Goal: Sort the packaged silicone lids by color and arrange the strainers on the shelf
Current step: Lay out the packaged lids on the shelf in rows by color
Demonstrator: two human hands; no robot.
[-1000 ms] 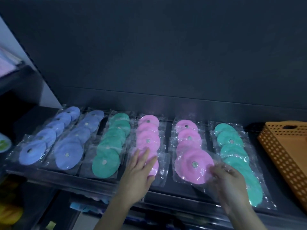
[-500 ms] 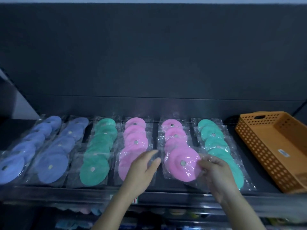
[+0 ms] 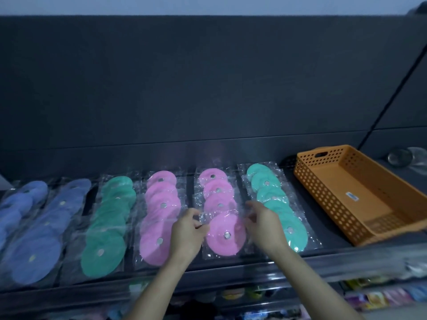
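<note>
Left hand grip: the left hand point(image 3: 186, 232) is pinching the clear wrapper of the front pink lid packet point(image 3: 221, 244) at its 9 o'clock edge, with the fingers curled in toward the thumb.
Right hand grip: the right hand point(image 3: 265, 227) is reaching over the same packet's 3 o'clock edge with loosely bent fingers. Blur is hiding whether they are closing on the wrapper, so I cannot tell.
Front pink lid packet: it is lying flat between the two hands, near the front edge of the shelf point(image 3: 328, 227).
Right pink row point(image 3: 216, 196): it is running from that packet toward 12 o'clock, with the packets overlapping.
Left pink row point(image 3: 161, 211): it is lying at 9 o'clock, with the left hand covering part of its near end.
Teal row point(image 3: 271, 197): it is lying at 3 o'clock, with the right hand and wrist crossing over it.
Dark green row point(image 3: 108, 227): it is lying farther out at 9 o'clock, beside the left pink row.
Blue rows point(image 3: 39, 232): two of them are lying farthest out at 9 o'clock, reaching the left edge of view.
Orange basket point(image 3: 369, 199): it is sitting at 2 o'clock, beyond the teal row and apart from it.
Round shiny object point(image 3: 399, 157): it is sitting at 1 o'clock behind the basket, too dim to identify.
Lower goods point(image 3: 381, 294): blurred coloured packets are showing at 5 o'clock under the shelf.
</note>
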